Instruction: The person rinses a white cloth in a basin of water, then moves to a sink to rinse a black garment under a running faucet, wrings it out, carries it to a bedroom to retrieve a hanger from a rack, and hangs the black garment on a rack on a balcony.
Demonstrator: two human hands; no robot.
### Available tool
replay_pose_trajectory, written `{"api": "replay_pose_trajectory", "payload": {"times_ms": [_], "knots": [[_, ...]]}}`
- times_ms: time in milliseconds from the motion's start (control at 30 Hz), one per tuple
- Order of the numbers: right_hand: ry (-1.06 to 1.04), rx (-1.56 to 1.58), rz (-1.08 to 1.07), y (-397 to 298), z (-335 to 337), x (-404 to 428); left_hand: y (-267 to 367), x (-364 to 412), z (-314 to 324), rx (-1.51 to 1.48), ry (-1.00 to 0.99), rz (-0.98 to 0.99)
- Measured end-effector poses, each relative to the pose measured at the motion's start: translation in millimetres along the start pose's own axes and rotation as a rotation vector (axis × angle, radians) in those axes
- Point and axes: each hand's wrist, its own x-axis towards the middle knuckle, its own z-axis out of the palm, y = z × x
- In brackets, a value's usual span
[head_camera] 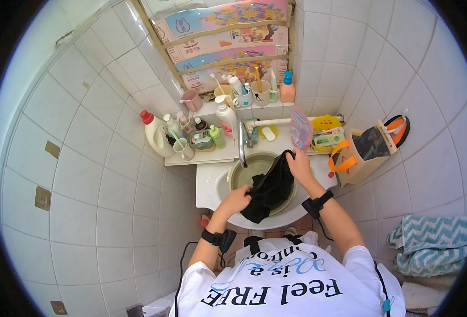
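A piece of black cloth (271, 190) is stretched between my two hands over a round basin (233, 176) with water in it. The basin sits in a white washbasin (207, 190) under a chrome faucet (241, 142). My right hand (300, 166) pinches the cloth's raised upper corner at the basin's far right. At the near left of the basin my left hand (237, 199) grips the cloth's left edge, its fingertips partly hidden. The cloth's lower end hangs over the front rim of the washbasin. What lies under the cloth is hidden.
Left on the ledge (217, 156) stand a detergent bottle (156, 132), a cup (184, 149) and several bottles. Behind the faucet are a pump bottle (226, 119) and toothbrush cups (261, 95). A soap bar (268, 134) and a pink pouch (301, 128) lie rightward, beside a hanging bag (364, 156).
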Motion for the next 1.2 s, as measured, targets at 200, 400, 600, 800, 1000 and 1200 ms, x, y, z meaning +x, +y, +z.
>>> {"api": "replay_pose_trajectory", "payload": {"times_ms": [200,400,600,800,1000,1200], "knots": [[-0.027,0.034,-0.045,-38.4,-1.3,15.7,25.2,4.9,22.2,0.136,0.045,0.098],[0.02,0.096,-0.143,-57.4,-10.3,15.2,60.6,29.6,27.8,0.242,0.289,-0.023],[-0.012,0.012,-0.305,-43.5,-46.0,-12.2,18.9,64.4,13.4,-0.303,0.553,0.17],[-0.129,0.144,-0.183,-40.9,-34.6,-79.7,60.4,70.2,29.4,-0.828,0.424,-0.061],[-0.068,0.007,-0.243,-38.1,-29.7,-104.3,70.4,68.8,35.4,-1.258,0.339,-0.057],[0.13,0.371,0.001,2.2,-20.6,-69.3,83.7,50.3,27.2,-1.252,0.195,-0.038]]}}
